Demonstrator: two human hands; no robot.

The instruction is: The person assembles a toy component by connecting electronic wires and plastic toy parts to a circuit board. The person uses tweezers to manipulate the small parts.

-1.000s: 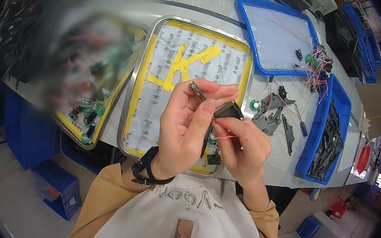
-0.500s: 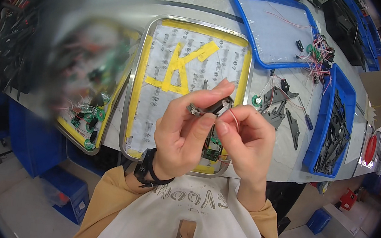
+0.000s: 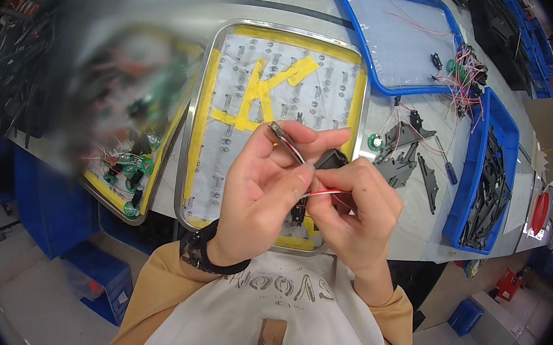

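My left hand (image 3: 262, 181) is closed around a dark plastic part (image 3: 286, 141) with thin wires lying along it. Its thumb presses near the part's lower end, and the fingers hide some of it. Close against it, my right hand (image 3: 357, 204) pinches red and white wires (image 3: 325, 192) between thumb and forefinger. A black block (image 3: 332, 159) shows between the two hands; whether it belongs to the same part I cannot tell. Both hands are over a metal tray (image 3: 186, 163) lined with printed paper and yellow tape. Below the hands, dark pieces in the tray are partly covered.
A second tray (image 3: 176, 135) with green circuit boards lies at left, partly blurred. Back right is a blue tray (image 3: 392, 94) with tangled wires (image 3: 461, 81) at its edge. Grey plastic parts (image 3: 398, 168), a screwdriver (image 3: 451, 173) and a blue bin (image 3: 452, 231) of black parts lie right.
The dark part has turned in my left hand, so wires along it now show. My right fingers have shifted onto the red and white wires, which stick out toward the left hand.
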